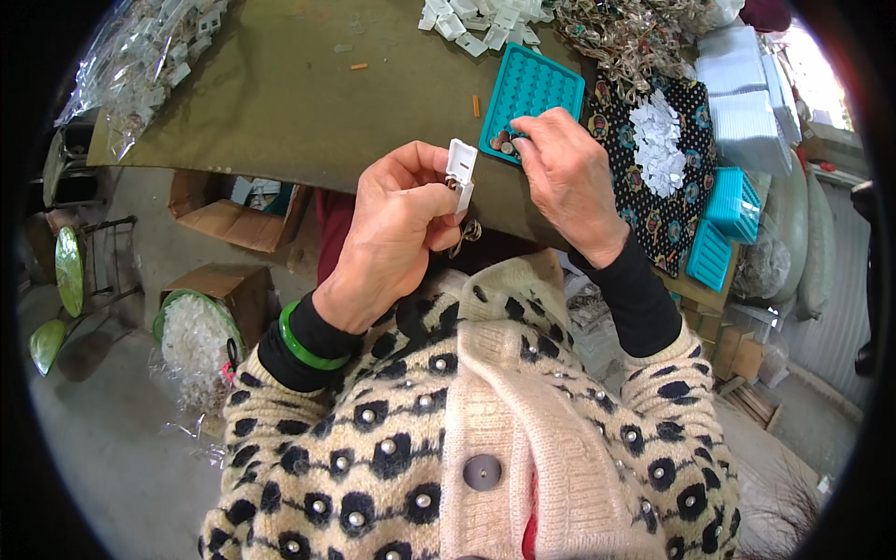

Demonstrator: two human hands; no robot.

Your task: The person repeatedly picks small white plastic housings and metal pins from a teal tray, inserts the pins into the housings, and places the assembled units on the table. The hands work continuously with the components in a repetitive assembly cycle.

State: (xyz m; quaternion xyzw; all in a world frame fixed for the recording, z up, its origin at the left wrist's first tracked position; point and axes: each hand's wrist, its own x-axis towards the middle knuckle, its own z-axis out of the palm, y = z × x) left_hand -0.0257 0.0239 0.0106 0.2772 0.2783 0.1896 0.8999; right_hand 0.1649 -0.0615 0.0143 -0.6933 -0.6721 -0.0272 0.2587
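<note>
My left hand (391, 219) is closed around a small white plastic case (462, 161) with its lid tipped open. Thin looped wire (466, 239) hangs below those fingers; where it joins the case is hidden. On the right, my right hand (567, 168) reaches over the near edge of a teal dimpled tray (533, 91). Its thumb and forefinger are drawn together in a pinch beside several small round metallic pieces (504, 142) in the tray's near corner. Whatever the fingertips grip is too small to make out.
White plastic parts (485, 21) lie at the table's far side, beside a heap of wired pieces (625, 42). White chips (658, 145) rest on patterned cloth at right, near stacked teal trays (733, 205). A clear bag (154, 65) sits far left; a cardboard box (238, 215) stands below the table.
</note>
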